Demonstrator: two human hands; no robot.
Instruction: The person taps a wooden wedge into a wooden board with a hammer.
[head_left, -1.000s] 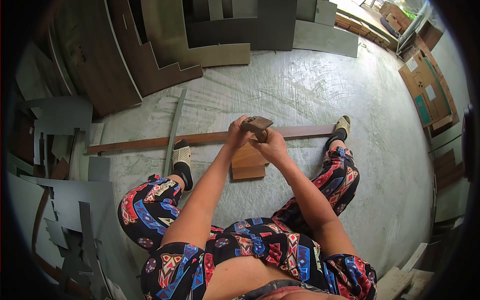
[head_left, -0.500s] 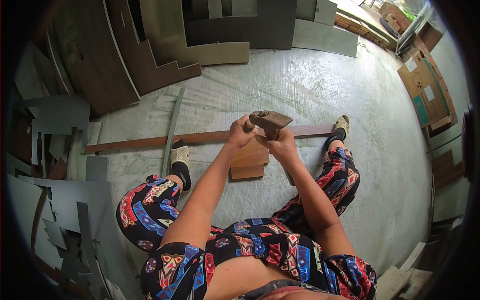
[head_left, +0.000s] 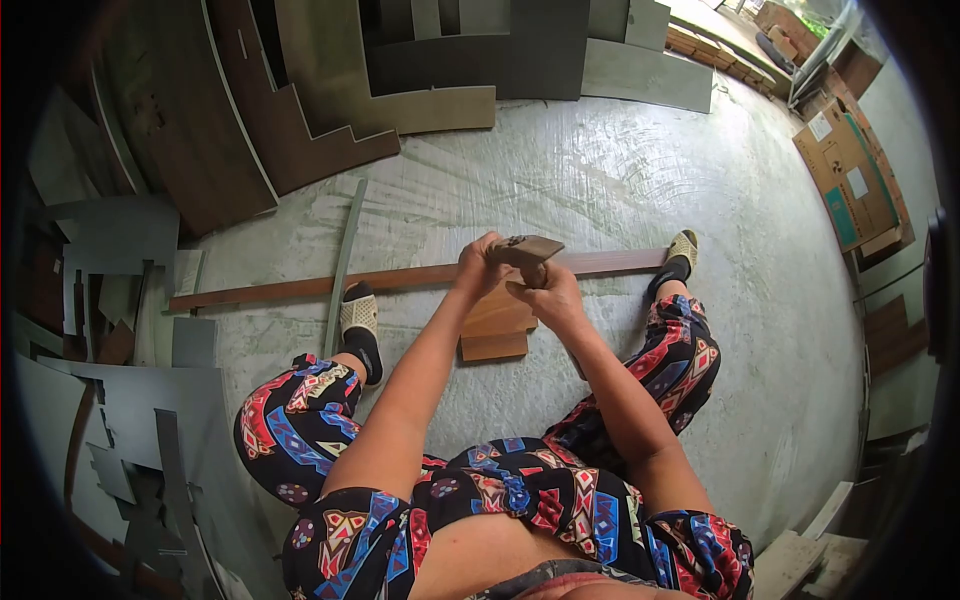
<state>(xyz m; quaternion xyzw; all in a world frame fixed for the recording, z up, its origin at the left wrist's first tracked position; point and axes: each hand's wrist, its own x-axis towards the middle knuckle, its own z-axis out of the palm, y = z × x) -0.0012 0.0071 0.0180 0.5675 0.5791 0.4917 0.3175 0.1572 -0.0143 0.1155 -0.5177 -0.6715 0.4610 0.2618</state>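
A hammer (head_left: 528,250) with a broad metal head is raised over the floor in the middle of the view. My right hand (head_left: 557,300) is wrapped round its handle, just below the head. Beside the head, my left hand (head_left: 478,264) has its fingers closed; what they hold, if anything, is hidden. Beneath both hands lie brown wooden blocks (head_left: 494,346). A long brown strip (head_left: 405,276) passes behind the hands across the floor, with its right end at my right foot.
A thin grey-green strip (head_left: 346,250) crosses the long strip near my left foot. Cut boards (head_left: 540,60) lean along the back, and grey offcuts (head_left: 180,400) lie at the left. A cardboard box (head_left: 848,180) stands at the right.
The hammer head has shifted slightly left and down, and its tilt has changed. My right hand has moved a little left and lower with it.
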